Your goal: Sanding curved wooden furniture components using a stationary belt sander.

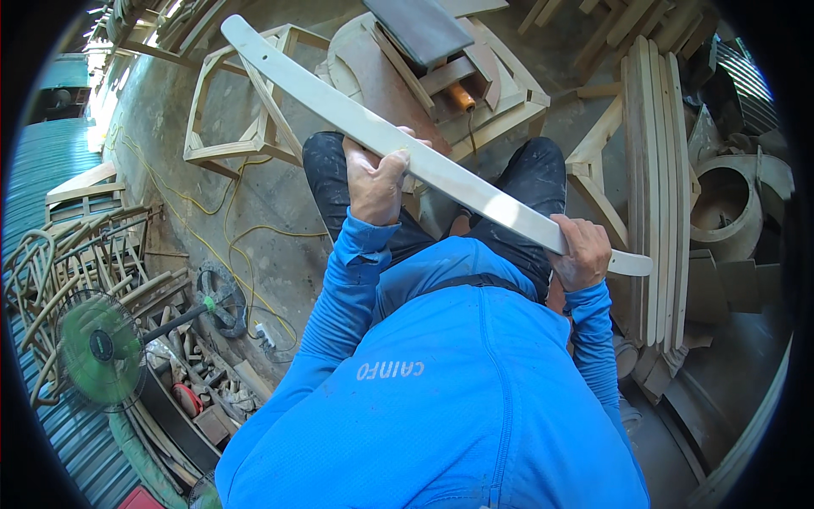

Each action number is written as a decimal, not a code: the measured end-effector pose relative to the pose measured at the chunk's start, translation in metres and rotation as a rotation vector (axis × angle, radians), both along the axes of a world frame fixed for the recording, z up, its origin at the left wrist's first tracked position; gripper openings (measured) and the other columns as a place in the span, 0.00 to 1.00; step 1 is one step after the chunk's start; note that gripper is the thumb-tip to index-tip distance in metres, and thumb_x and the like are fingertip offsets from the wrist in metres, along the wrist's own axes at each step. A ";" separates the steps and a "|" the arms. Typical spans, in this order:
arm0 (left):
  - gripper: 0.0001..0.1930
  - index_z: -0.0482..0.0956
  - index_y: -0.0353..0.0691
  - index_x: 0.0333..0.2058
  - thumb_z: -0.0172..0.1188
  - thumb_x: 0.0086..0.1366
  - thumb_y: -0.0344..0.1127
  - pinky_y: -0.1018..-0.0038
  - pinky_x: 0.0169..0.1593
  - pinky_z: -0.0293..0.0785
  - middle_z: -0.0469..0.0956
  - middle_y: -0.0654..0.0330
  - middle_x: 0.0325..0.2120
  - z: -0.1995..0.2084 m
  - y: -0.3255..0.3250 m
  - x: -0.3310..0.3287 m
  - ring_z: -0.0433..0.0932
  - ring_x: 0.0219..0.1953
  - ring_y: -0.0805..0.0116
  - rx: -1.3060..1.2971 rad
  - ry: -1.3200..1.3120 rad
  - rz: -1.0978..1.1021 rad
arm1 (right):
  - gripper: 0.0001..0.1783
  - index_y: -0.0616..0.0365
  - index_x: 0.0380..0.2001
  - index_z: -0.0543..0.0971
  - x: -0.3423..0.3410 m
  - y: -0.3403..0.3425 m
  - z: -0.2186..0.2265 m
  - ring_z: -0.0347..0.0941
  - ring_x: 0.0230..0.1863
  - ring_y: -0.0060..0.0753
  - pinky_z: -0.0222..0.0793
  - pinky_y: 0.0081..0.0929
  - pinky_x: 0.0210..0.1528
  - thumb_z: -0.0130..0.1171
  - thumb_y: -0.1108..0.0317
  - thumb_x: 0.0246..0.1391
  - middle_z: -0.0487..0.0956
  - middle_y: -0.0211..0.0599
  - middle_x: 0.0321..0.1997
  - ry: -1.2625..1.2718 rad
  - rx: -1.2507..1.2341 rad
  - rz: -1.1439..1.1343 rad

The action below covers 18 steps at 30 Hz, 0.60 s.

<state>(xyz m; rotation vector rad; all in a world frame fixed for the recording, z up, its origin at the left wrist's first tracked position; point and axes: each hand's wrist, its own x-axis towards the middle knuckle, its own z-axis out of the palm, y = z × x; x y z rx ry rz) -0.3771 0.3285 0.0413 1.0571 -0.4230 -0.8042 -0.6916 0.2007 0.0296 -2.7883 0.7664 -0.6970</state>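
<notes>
We hold a long pale slat (441,165) in both hands. Our left hand (376,182) is clenched around its middle; our right hand (581,250) grips it near the close end. The slat runs diagonally, stretching far beyond our left hand over a wooden frame (246,110), with stacked slats (661,170) just beyond our right hand.

Dusty concrete floor (280,212) with a wooden chair frame (246,110), yellow cable (229,229), green fan (102,352), stacked curved slats (661,195).
</notes>
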 end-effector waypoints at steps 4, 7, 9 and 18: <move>0.31 0.53 0.34 0.61 0.57 0.63 0.26 0.46 0.59 0.79 0.74 0.41 0.50 0.000 0.001 0.000 0.81 0.52 0.43 0.048 -0.031 0.045 | 0.28 0.50 0.46 0.82 0.001 0.002 -0.001 0.79 0.32 0.38 0.69 0.35 0.37 0.76 0.72 0.35 0.81 0.34 0.31 0.003 0.029 0.013; 0.31 0.53 0.32 0.61 0.58 0.64 0.27 0.46 0.58 0.80 0.74 0.39 0.52 0.002 0.003 0.001 0.81 0.52 0.42 -0.042 0.049 0.002 | 0.28 0.50 0.46 0.82 0.000 0.001 -0.002 0.79 0.32 0.39 0.69 0.35 0.37 0.76 0.72 0.34 0.81 0.34 0.31 -0.002 0.014 0.006; 0.31 0.53 0.32 0.61 0.58 0.64 0.27 0.46 0.58 0.80 0.74 0.39 0.52 0.004 0.004 0.002 0.81 0.52 0.41 -0.043 0.053 -0.022 | 0.28 0.50 0.46 0.82 -0.002 -0.001 -0.002 0.79 0.32 0.39 0.69 0.35 0.37 0.76 0.72 0.34 0.81 0.34 0.31 -0.003 0.001 -0.001; 0.29 0.55 0.32 0.60 0.59 0.63 0.28 0.46 0.59 0.80 0.75 0.39 0.51 0.002 0.002 0.001 0.81 0.52 0.39 0.025 -0.001 0.029 | 0.28 0.50 0.46 0.82 -0.001 0.001 -0.004 0.80 0.33 0.38 0.70 0.35 0.37 0.76 0.72 0.35 0.81 0.35 0.31 -0.012 0.006 0.003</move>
